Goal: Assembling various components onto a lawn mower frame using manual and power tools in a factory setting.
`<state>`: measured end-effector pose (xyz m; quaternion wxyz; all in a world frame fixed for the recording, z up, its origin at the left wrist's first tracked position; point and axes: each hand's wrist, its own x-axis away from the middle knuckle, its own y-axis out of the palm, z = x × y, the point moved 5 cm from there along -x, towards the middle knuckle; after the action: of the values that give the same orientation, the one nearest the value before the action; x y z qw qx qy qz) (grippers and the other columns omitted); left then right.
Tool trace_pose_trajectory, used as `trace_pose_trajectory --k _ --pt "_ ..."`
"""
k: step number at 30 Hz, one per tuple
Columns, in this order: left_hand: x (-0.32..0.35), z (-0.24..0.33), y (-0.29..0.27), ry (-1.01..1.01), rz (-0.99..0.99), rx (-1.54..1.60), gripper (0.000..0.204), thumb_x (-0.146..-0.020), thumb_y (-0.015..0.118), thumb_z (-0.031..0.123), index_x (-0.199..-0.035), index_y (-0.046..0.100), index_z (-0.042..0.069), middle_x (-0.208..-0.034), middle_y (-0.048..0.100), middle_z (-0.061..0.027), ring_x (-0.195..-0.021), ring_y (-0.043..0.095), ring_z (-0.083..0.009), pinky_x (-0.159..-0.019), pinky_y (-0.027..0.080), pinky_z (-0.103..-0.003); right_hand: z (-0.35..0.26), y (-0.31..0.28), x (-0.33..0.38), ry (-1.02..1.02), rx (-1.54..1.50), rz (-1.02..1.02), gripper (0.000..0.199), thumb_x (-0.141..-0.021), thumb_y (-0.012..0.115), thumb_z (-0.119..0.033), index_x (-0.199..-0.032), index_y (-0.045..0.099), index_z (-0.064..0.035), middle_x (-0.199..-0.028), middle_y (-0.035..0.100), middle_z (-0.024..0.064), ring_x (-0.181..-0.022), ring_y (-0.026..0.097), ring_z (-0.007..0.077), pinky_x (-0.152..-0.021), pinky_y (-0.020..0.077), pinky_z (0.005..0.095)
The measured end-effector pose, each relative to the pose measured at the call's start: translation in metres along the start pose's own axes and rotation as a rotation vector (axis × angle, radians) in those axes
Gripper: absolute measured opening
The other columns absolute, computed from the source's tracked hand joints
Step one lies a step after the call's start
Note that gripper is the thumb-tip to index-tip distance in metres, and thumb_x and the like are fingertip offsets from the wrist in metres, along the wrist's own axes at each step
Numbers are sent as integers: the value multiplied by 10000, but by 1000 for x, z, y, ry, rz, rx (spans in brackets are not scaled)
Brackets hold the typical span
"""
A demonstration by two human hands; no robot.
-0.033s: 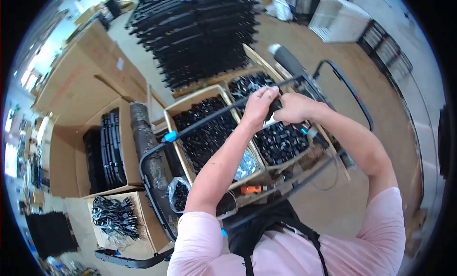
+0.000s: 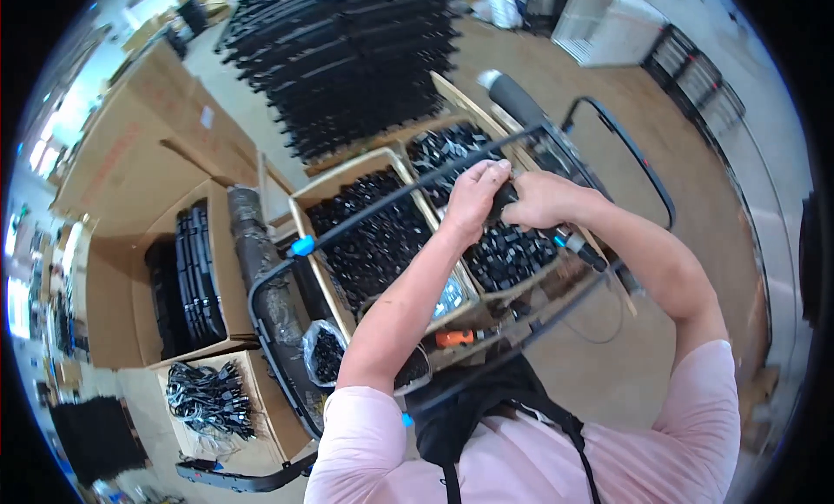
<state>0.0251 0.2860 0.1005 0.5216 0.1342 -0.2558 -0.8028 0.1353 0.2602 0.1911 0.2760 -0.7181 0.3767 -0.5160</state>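
Note:
Above the parts boxes, my left hand [image 2: 475, 197] has its fingers pinched around a small black part [image 2: 503, 200]. My right hand [image 2: 542, 199] is closed against the same part from the other side; its fingers hide most of it, so its exact kind does not show. Beside the hands runs a black tubular frame [image 2: 382, 206] with a blue clip [image 2: 302, 245], lying across the boxes. Just below my right hand is a black cylindrical piece with a blue band [image 2: 580, 248].
Small black parts fill the wooden-edged boxes [image 2: 296, 210]. An orange-handled tool [image 2: 455, 338] lies in front of them. At left stand an open carton [image 2: 117, 287] with black panels and a bundle of black cables [image 2: 208, 394]. Stacked black frames [image 2: 347, 65] rise behind.
The view has shifted slightly, so the boxes and frame sit a little further left. Both hands keep nearly the same pose around the small black part.

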Motion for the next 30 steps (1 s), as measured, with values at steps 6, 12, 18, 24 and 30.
trace_pose_trajectory --k 6,12,18,24,30 --pt "99 -68 91 -213 -156 114 224 -1045 697 292 -1018 683 70 -911 652 5 -822 596 -85 -751 506 -266 41 54 139 158 5 -58 446 -833 632 -378 -798 726 56 -765 727 230 -775 737 388 -751 576 484" --pt "163 -98 117 -225 -150 32 245 -1049 695 295 -1054 700 50 -944 652 20 -862 564 -62 -773 477 -258 66 110 191 108 -21 -40 533 -848 655 -437 -859 696 94 -814 718 267 -806 729 413 -780 565 505" --pt "201 -112 115 -167 -55 -47 205 -1043 701 266 -1064 701 63 -938 664 22 -846 572 -61 -760 478 -256 73 145 210 -26 -111 -3 517 -860 650 -411 -878 687 104 -833 707 301 -813 718 448 -774 558 529" --pt "217 -117 122 -89 31 -56 202 -1035 702 254 -1081 703 57 -949 687 12 -858 598 -75 -782 494 -266 74 149 225 -61 -84 21 412 -858 615 -347 -894 731 46 -875 735 274 -857 730 444 -815 573 519" --pt "222 -117 122 -42 60 -104 202 -1035 699 245 -1092 706 51 -980 703 -3 -883 609 -80 -813 504 -266 77 156 226 -90 -66 70 432 -855 599 -331 -949 744 66 -956 741 294 -927 733 443 -867 576 520"
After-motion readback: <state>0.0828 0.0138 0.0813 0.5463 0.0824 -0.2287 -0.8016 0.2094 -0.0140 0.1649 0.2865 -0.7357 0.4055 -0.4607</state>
